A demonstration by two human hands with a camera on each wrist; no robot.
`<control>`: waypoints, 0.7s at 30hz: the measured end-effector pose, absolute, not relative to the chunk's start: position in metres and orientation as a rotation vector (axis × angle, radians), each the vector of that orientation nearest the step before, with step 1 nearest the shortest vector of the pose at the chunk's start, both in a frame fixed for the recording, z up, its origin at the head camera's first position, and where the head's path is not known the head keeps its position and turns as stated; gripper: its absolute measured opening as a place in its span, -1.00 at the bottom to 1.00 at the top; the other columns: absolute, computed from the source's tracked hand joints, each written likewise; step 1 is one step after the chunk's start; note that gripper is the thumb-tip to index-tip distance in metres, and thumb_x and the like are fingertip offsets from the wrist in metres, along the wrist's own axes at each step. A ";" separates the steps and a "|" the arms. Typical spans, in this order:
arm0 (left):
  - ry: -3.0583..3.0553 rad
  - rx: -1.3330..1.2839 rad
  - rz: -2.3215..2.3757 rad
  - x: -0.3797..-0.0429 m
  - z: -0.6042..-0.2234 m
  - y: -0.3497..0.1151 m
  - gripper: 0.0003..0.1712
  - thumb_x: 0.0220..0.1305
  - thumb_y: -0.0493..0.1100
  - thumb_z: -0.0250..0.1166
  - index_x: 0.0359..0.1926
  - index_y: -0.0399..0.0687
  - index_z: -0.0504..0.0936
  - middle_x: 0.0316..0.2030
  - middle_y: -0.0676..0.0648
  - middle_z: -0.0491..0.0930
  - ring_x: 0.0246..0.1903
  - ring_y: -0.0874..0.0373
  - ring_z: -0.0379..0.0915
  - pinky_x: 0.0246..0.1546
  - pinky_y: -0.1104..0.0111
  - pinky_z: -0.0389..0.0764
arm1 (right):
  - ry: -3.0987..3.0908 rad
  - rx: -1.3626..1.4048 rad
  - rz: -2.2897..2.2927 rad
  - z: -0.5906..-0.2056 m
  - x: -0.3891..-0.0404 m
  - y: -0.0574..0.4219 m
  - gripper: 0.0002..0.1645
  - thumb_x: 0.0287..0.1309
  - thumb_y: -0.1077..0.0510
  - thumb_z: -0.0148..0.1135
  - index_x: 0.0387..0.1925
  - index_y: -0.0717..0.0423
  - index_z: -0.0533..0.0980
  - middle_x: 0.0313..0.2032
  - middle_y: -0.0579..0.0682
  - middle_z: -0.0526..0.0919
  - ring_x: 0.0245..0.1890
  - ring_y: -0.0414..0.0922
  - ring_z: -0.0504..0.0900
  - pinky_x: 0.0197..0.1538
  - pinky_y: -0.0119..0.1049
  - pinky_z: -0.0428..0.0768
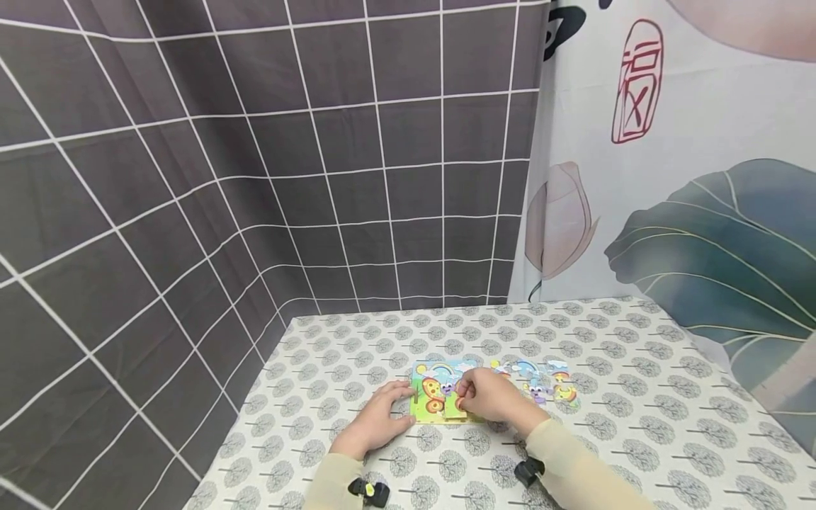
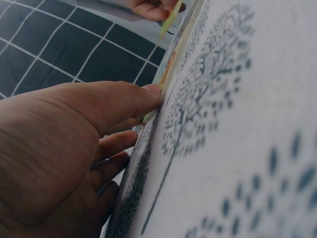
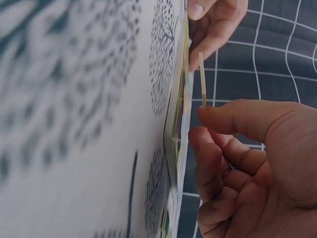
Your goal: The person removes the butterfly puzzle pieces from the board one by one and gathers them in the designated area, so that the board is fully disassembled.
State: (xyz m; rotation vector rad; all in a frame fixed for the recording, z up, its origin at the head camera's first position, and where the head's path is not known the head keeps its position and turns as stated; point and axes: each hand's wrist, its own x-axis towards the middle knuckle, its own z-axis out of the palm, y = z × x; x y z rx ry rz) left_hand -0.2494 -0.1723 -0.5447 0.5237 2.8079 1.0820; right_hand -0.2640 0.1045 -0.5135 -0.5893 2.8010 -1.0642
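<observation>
A colourful butterfly puzzle board (image 1: 422, 411) lies flat on the tablecloth. My left hand (image 1: 377, 419) rests at its left edge, thumb and fingers extended, the thumb tip right at the board's side in the left wrist view. My right hand (image 1: 489, 394) pinches a thin puzzle piece (image 3: 202, 74) between thumb and index finger. In the right wrist view this piece stands off the board, edge-on to the camera. From the head, the held puzzle piece (image 1: 454, 406) overlaps the board's lower middle, and the right hand hides the board's right part.
Several loose puzzle pieces (image 1: 564, 391) lie right of the board, partly behind the right hand. A tree-patterned tablecloth (image 1: 449, 464) covers the table. A dark gridded curtain (image 1: 344, 191) hangs behind and at left, a floral curtain (image 1: 576, 234) at the right.
</observation>
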 end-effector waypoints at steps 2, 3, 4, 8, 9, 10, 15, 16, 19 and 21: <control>2.811 0.529 1.079 -0.250 -0.545 -0.172 -0.40 0.28 -0.04 0.46 0.33 0.06 0.61 0.47 0.02 0.37 0.51 -0.11 0.19 0.52 -0.17 0.19 | 2.805 -0.575 -1.065 -0.514 -0.264 0.110 -0.76 0.13 0.19 0.55 -0.43 -0.06 0.57 -0.53 -0.18 0.55 -0.53 -0.21 0.50 -0.43 -0.31 0.53; 2.814 0.531 1.076 -0.250 -0.545 -0.172 -0.40 0.28 -0.04 0.46 0.33 0.06 0.61 0.47 0.02 0.37 0.51 -0.11 0.19 0.52 -0.16 0.19 | 2.806 -0.567 -1.066 -0.515 -0.264 0.112 -0.75 0.13 0.19 0.56 -0.44 -0.06 0.57 -0.54 -0.18 0.55 -0.53 -0.20 0.50 -0.43 -0.31 0.53; 2.815 0.534 1.074 -0.250 -0.544 -0.172 -0.40 0.29 -0.04 0.46 0.33 0.05 0.61 0.47 0.02 0.38 0.51 -0.10 0.19 0.52 -0.16 0.20 | 2.806 -0.563 -1.069 -0.515 -0.263 0.115 -0.75 0.12 0.19 0.56 -0.44 -0.07 0.57 -0.54 -0.17 0.55 -0.53 -0.20 0.50 -0.43 -0.30 0.54; 2.817 0.536 1.074 -0.249 -0.544 -0.172 -0.41 0.28 -0.05 0.45 0.33 0.04 0.61 0.47 0.02 0.38 0.51 -0.11 0.20 0.52 -0.16 0.20 | 2.809 -0.542 -1.088 -0.516 -0.263 0.126 -0.74 0.09 0.19 0.58 -0.44 -0.06 0.57 -0.54 -0.16 0.55 -0.52 -0.19 0.51 -0.41 -0.31 0.55; 2.814 0.533 1.075 -0.249 -0.544 -0.172 -0.41 0.28 -0.05 0.45 0.33 0.04 0.61 0.47 0.02 0.38 0.51 -0.11 0.19 0.52 -0.16 0.19 | 2.813 -0.535 -1.087 -0.516 -0.263 0.129 -0.74 0.08 0.18 0.58 -0.45 -0.06 0.57 -0.54 -0.16 0.55 -0.52 -0.20 0.50 -0.40 -0.31 0.56; 2.812 0.531 1.078 -0.249 -0.544 -0.172 -0.41 0.28 -0.05 0.46 0.33 0.04 0.61 0.47 0.02 0.38 0.51 -0.11 0.19 0.52 -0.16 0.19 | 2.814 -0.530 -1.091 -0.515 -0.263 0.132 -0.75 0.07 0.19 0.58 -0.45 -0.05 0.58 -0.54 -0.16 0.55 -0.52 -0.20 0.50 -0.40 -0.31 0.56; 2.800 0.524 1.092 -0.249 -0.544 -0.172 -0.40 0.28 -0.06 0.46 0.33 0.04 0.61 0.48 0.02 0.37 0.51 -0.11 0.19 0.52 -0.17 0.18 | 2.824 -0.519 -1.088 -0.514 -0.262 0.146 -0.74 0.09 0.18 0.58 -0.46 -0.05 0.58 -0.54 -0.16 0.55 -0.53 -0.20 0.50 -0.41 -0.32 0.55; 2.802 0.525 1.090 -0.250 -0.544 -0.172 -0.41 0.28 -0.06 0.46 0.33 0.04 0.61 0.48 0.02 0.37 0.51 -0.11 0.19 0.52 -0.17 0.18 | 2.825 -0.521 -1.087 -0.514 -0.261 0.149 -0.74 0.09 0.18 0.58 -0.47 -0.05 0.58 -0.55 -0.16 0.55 -0.53 -0.19 0.50 -0.42 -0.32 0.55; 2.804 0.528 1.091 -0.249 -0.544 -0.172 -0.41 0.28 -0.06 0.46 0.33 0.04 0.61 0.48 0.02 0.37 0.51 -0.11 0.19 0.52 -0.17 0.19 | 2.815 -0.518 -1.087 -0.516 -0.259 0.157 -0.74 0.09 0.18 0.58 -0.47 -0.05 0.58 -0.55 -0.15 0.56 -0.52 -0.18 0.52 -0.43 -0.33 0.56; 2.803 0.527 1.093 -0.249 -0.544 -0.172 -0.41 0.28 -0.07 0.46 0.33 0.04 0.61 0.48 0.01 0.37 0.51 -0.11 0.19 0.52 -0.17 0.19 | 2.803 -0.522 -1.078 -0.517 -0.257 0.162 -0.75 0.09 0.17 0.59 -0.47 -0.05 0.59 -0.54 -0.16 0.56 -0.52 -0.18 0.52 -0.43 -0.33 0.56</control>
